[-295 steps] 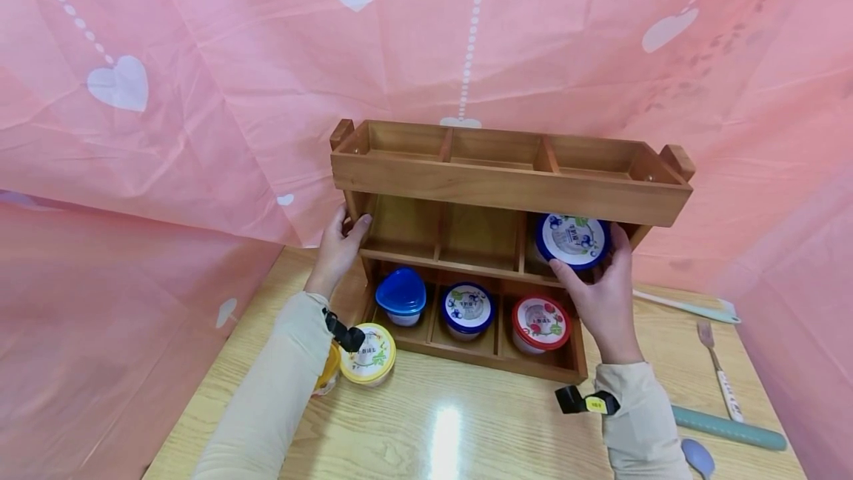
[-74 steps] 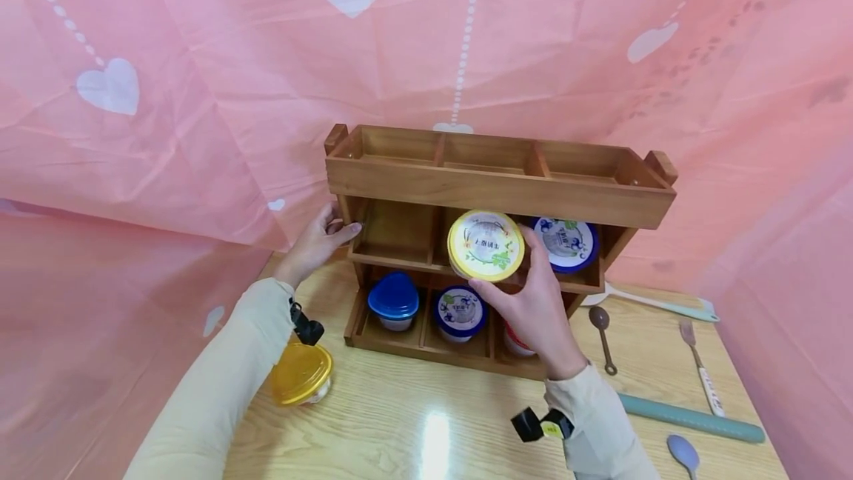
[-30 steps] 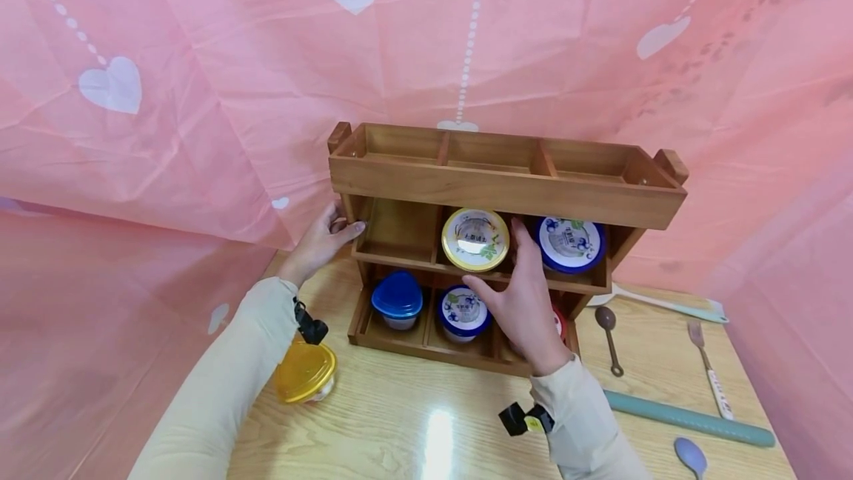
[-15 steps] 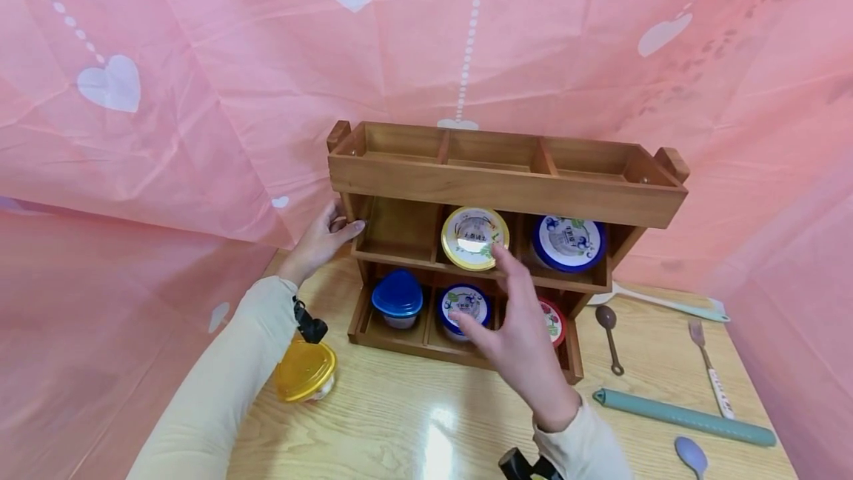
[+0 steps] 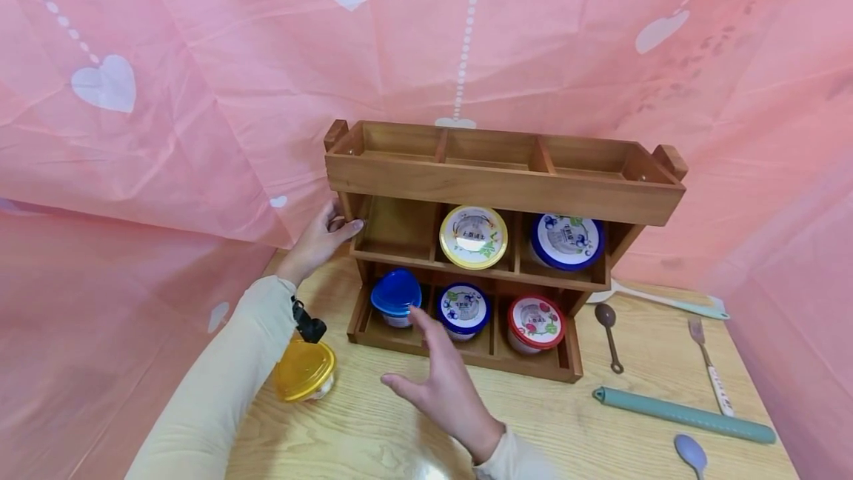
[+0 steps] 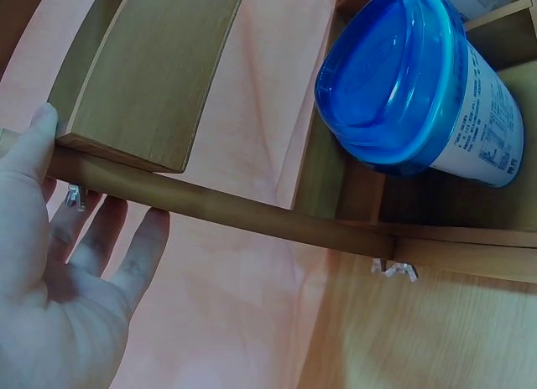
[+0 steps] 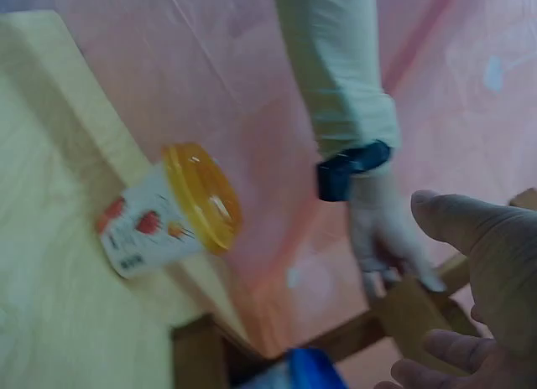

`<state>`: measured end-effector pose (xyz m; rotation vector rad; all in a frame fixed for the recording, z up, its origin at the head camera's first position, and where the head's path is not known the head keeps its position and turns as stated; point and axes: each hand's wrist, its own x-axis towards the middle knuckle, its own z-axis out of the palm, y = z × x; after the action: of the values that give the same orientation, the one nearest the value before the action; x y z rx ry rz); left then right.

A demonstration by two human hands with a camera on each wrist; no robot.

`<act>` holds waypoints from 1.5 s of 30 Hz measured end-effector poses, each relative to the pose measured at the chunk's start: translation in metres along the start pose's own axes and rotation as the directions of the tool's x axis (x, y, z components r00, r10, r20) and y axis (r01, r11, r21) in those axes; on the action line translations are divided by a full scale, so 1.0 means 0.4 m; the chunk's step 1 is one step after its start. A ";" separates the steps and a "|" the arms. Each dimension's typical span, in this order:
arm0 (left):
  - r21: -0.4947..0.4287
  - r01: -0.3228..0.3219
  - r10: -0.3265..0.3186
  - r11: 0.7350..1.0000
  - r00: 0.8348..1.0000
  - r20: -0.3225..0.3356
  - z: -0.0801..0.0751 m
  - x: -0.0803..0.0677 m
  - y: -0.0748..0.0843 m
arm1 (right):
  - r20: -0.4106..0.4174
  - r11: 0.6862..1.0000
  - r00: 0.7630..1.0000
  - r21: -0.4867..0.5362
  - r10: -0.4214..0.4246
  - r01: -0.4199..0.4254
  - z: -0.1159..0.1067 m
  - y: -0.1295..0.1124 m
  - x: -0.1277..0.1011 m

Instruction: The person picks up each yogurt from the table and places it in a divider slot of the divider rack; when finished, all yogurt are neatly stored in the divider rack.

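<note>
A wooden three-tier shelf rack (image 5: 506, 187) stands against the pink cloth. My left hand (image 5: 317, 241) holds its left upright, thumb in front and fingers behind, as the left wrist view (image 6: 75, 263) also shows. My right hand (image 5: 449, 395) is over the table before the rack, fingers spread, holding nothing. A yellow-lidded tub (image 5: 474, 238) and a blue-lidded tub (image 5: 569, 241) sit in the middle tier. Below them are a cup with a clear blue lid (image 5: 396, 292), another blue-lidded tub (image 5: 463, 308) and a red-lidded tub (image 5: 536, 323). An orange-lidded cup (image 5: 306, 370) stands beside my left forearm.
To the right on the table lie a brown spoon (image 5: 608, 332), a green rolling pin (image 5: 686, 415), a fork (image 5: 713, 376), a lavender spoon (image 5: 691, 452) and a long utensil with a pale green handle tip (image 5: 673, 301). Pink cloth (image 5: 200, 169) hangs behind and on both sides.
The yellow-lidded tub went into the middle tier's centre compartment, and my right hand let go of it. That hand has since moved down and left. My left hand stays on the rack.
</note>
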<state>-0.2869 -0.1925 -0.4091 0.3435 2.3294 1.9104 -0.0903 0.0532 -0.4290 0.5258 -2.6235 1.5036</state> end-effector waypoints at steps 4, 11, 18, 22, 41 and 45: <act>-0.017 0.002 -0.002 1.000 1.000 -0.001 0.002 -0.002 0.001 | 0.066 0.998 0.998 0.066 0.011 -0.015 0.046 0.013 0.002; 0.009 -0.001 0.001 1.000 1.000 -0.010 0.003 -0.002 0.001 | 0.169 0.989 0.983 0.122 0.064 -0.085 0.113 0.030 0.014; 0.031 -0.011 0.011 0.999 1.000 -0.008 0.000 -0.004 0.002 | 0.238 0.991 0.968 0.091 0.077 -0.101 0.172 0.044 0.030; 0.050 0.002 -0.001 0.999 1.000 -0.015 -0.003 -0.003 -0.002 | 0.259 0.993 0.963 0.072 0.070 -0.091 0.208 0.049 0.041; 0.035 0.001 0.000 0.999 1.000 -0.011 -0.001 0.000 -0.002 | 0.287 0.998 0.956 -0.028 0.061 -0.055 0.341 0.066 0.074; 0.020 0.003 -0.003 1.000 1.000 -0.010 0.002 0.002 -0.002 | 0.301 0.998 0.952 -0.027 0.061 -0.056 0.360 0.069 0.080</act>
<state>-0.2875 -0.1916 -0.4098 0.3332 2.3552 1.8931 -0.1142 -0.0647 -0.5190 0.7365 -2.8999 1.5219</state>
